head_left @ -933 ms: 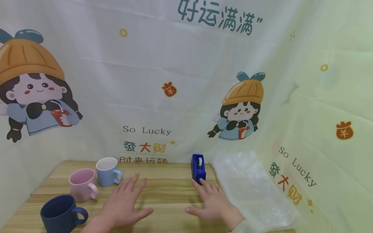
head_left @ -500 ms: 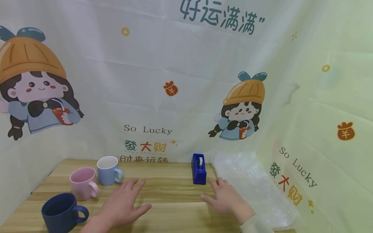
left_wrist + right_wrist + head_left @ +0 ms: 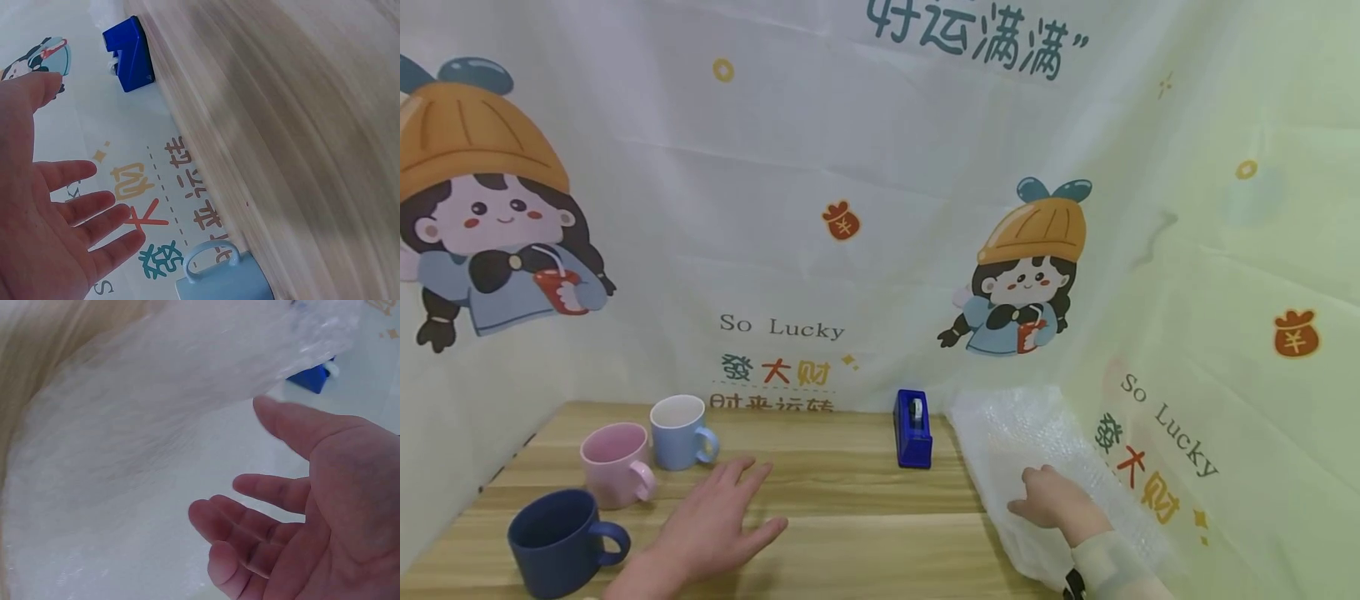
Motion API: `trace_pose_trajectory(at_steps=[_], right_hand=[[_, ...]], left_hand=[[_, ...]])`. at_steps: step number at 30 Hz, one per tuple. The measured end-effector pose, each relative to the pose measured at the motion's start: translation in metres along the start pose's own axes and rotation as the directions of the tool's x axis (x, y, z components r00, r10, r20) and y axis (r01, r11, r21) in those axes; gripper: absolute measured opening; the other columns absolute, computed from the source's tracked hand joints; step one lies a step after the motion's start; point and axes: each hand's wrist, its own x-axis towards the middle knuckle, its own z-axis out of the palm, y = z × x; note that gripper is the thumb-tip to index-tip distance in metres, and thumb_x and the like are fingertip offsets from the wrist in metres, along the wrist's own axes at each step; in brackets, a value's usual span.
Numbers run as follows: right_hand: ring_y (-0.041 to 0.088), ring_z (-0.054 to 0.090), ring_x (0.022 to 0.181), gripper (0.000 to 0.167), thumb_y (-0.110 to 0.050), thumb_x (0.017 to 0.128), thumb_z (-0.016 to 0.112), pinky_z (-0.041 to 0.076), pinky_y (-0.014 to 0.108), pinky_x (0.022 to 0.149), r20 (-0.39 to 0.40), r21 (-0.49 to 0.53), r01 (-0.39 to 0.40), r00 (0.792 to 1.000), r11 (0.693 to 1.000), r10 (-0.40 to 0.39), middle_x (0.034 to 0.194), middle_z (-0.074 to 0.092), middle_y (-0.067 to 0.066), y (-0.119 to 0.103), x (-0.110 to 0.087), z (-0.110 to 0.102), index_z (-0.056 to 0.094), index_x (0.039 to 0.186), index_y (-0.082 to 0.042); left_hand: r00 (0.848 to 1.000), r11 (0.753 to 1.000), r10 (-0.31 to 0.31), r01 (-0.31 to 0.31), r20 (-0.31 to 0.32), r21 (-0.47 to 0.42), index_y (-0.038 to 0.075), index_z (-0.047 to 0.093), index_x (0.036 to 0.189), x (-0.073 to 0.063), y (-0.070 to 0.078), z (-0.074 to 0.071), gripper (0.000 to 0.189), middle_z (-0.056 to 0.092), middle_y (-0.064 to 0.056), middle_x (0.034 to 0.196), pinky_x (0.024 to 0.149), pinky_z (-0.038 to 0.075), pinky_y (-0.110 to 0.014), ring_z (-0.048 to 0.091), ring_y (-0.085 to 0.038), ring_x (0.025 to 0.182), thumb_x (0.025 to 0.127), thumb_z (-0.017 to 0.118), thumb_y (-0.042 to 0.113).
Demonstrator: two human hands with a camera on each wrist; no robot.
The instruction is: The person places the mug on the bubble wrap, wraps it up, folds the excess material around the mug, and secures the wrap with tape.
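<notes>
My left hand (image 3: 715,521) hovers over the wooden table with its fingers spread and holds nothing. Just beyond and left of it stands a light blue mug (image 3: 677,433), whose handle also shows in the left wrist view. A pink mug (image 3: 613,467) and a dark blue mug (image 3: 559,546) stand farther left. Over a sheet of bubble wrap (image 3: 1015,433) on the right is my right hand (image 3: 1052,500), its fingers loosely bent. In the right wrist view no wrap lies between the thumb and fingers.
A blue tape dispenser (image 3: 913,433) stands at the table's back, left of the bubble wrap. The wooden table (image 3: 842,483) is bounded by a printed cloth (image 3: 880,275) behind and at both sides.
My right hand has moved right, from beside the tape dispenser to over the bubble wrap. The left hand stays nearly in place. The mugs and dispenser have not been moved.
</notes>
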Motion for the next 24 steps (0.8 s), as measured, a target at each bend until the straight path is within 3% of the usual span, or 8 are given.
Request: trace_pose_trajectory(at_steps=[4,8,15,24], right_hand=[[0.048,0.070,0.115,0.055,-0.039,0.097,0.083,0.058,0.063,0.102,0.044,0.034,-0.049,0.998,0.998,0.047,0.122,0.074,0.028,0.007,-0.002,0.006,0.070,0.121,0.009],[0.039,0.072,0.102,0.046,-0.037,0.095,0.085,0.060,0.059,0.097,0.054,0.065,-0.080,0.996,0.995,0.077,0.107,0.075,0.019,0.009,-0.004,0.018,0.073,0.112,0.004],[0.028,0.063,0.080,0.038,-0.033,0.089,0.091,0.060,0.052,0.084,-0.083,0.027,-0.036,0.996,0.999,0.038,0.085,0.068,0.009,0.012,-0.001,0.035,0.070,0.092,-0.001],[0.030,0.065,0.074,0.028,-0.023,0.087,0.089,0.061,0.055,0.079,-0.211,-0.073,0.006,0.977,0.997,-0.021,0.080,0.070,0.011,0.014,0.003,0.050,0.069,0.088,-0.003]], left_hand=[[1.000,1.000,-0.008,0.009,0.015,-0.007,0.004,0.065,0.146,-0.001,0.000,0.000,0.078,0.064,-0.024,0.146,0.109,0.056,-0.065,0.064,-0.044,0.134,0.093,0.080,0.059],[1.000,1.000,-0.009,0.010,0.018,-0.004,0.005,0.067,0.144,-0.003,0.002,0.002,0.076,0.064,-0.024,0.146,0.105,0.058,-0.065,0.064,-0.044,0.133,0.093,0.079,0.060],[0.999,1.000,-0.012,0.013,0.031,-0.012,0.006,0.068,0.143,-0.004,0.001,0.002,0.072,0.064,-0.025,0.146,0.107,0.057,-0.066,0.064,-0.045,0.133,0.093,0.080,0.057],[1.000,1.000,0.000,0.000,0.010,-0.012,0.008,0.071,0.137,-0.005,0.000,0.003,0.068,0.065,-0.023,0.145,0.104,0.059,-0.065,0.065,-0.044,0.131,0.094,0.079,0.059]])
